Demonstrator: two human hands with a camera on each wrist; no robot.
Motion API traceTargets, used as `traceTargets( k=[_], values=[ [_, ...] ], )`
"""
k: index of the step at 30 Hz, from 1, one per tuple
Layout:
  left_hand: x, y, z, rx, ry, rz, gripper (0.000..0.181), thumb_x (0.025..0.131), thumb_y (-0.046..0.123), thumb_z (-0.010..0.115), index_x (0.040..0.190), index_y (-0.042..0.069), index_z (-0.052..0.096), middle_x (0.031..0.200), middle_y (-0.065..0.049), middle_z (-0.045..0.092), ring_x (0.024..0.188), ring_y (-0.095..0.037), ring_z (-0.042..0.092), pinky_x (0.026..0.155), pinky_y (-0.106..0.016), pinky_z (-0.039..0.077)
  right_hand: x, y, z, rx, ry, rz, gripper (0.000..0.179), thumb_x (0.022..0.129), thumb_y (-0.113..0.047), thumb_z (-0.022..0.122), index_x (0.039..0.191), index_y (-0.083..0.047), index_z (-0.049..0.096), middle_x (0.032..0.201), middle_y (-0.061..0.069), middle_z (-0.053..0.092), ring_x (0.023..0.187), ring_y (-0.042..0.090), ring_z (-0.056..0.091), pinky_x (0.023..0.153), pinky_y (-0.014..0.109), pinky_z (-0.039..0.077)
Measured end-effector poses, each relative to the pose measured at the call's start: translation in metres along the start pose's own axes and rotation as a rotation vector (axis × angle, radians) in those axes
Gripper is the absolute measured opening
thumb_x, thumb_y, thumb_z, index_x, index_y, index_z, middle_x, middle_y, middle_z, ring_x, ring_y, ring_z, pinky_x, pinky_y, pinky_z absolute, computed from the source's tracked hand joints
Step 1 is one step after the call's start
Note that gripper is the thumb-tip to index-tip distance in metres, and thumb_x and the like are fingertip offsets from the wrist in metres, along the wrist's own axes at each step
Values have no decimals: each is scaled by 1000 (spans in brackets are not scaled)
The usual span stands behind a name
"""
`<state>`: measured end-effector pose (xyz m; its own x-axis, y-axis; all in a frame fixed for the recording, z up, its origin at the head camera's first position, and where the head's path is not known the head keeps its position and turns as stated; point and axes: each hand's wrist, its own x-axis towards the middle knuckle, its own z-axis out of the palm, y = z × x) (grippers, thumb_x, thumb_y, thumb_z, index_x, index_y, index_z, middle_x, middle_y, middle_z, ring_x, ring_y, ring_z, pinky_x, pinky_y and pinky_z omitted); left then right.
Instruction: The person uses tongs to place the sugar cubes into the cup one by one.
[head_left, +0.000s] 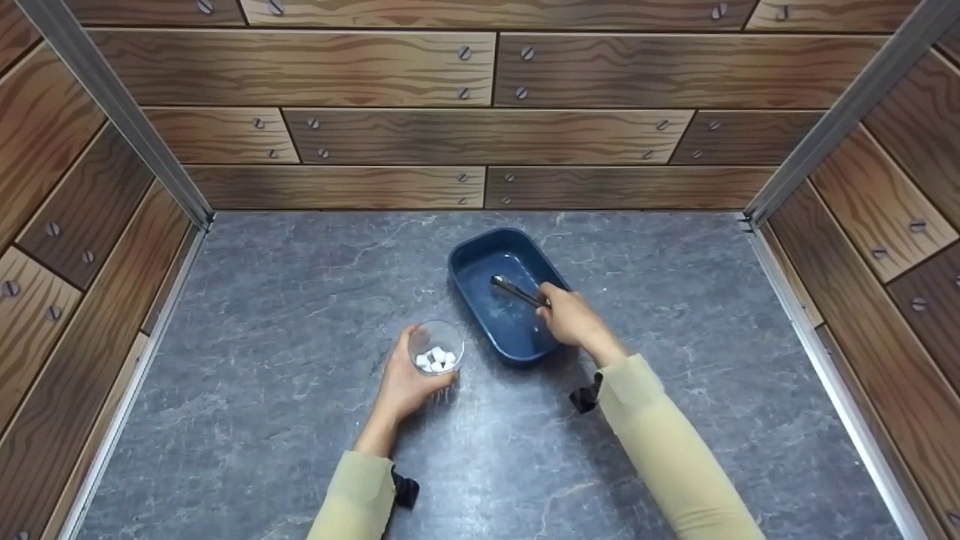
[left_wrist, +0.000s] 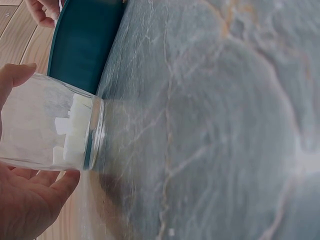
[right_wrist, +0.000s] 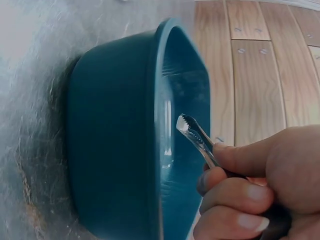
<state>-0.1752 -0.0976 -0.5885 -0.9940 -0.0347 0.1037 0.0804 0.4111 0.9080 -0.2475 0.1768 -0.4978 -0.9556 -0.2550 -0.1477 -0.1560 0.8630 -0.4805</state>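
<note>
My left hand (head_left: 405, 382) is wrapped around a clear glass (head_left: 429, 336) that stands on the grey floor. Several white cubes (head_left: 437, 358) lie in the bottom of the glass. In my right hand (head_left: 574, 319) I grip metal tongs (head_left: 517, 291) with a dark handle. A white cube (right_wrist: 182, 123) is pinched between the serrated tips of the tongs in the right wrist view. The tips hang over the inside of a blue rectangular tub (head_left: 480, 307), which sits to the right of the glass. Fingers curl around the tongs' handle.
Wood-plank walls (head_left: 390, 135) enclose the grey marbled surface (head_left: 285, 315) at the back and both sides. Metal corner posts (head_left: 135, 124) run up at the back. A black strap (head_left: 406, 491) hangs at the left cuff, another at the right.
</note>
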Motion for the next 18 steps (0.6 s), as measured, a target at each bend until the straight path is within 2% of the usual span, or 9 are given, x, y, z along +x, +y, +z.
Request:
traceTargets(
  k=[9, 13, 18],
  values=[
    [-1, 1, 0, 1, -15, -39, 99, 60, 24, 91, 142, 1, 40, 131, -23, 54, 118, -38, 53, 99, -49, 43, -17, -3, -7, 81, 25, -30, 13, 99, -11, 57, 111, -6, 59, 90, 10, 65, 68, 22, 53, 61, 37, 44],
    [-1, 2, -1, 1, -16, -37, 100, 59, 24, 92, 142, 1, 40, 132, -24, 54, 118, -38, 53, 99, -50, 43, -25, -4, -10, 114, 34, -49, 13, 98, -10, 58, 110, -4, 59, 88, 10, 65, 66, 21, 51, 59, 35, 42],
    [-1, 2, -1, -1, -14, -37, 100, 59, 23, 91, 142, 0, 40, 133, -24, 53, 119, -38, 52, 100, -50, 42, -35, -7, -13, 164, 10, -41, 13, 99, -11, 57, 112, -6, 59, 85, 7, 64, 60, 18, 46, 53, 31, 38]
  ],
)
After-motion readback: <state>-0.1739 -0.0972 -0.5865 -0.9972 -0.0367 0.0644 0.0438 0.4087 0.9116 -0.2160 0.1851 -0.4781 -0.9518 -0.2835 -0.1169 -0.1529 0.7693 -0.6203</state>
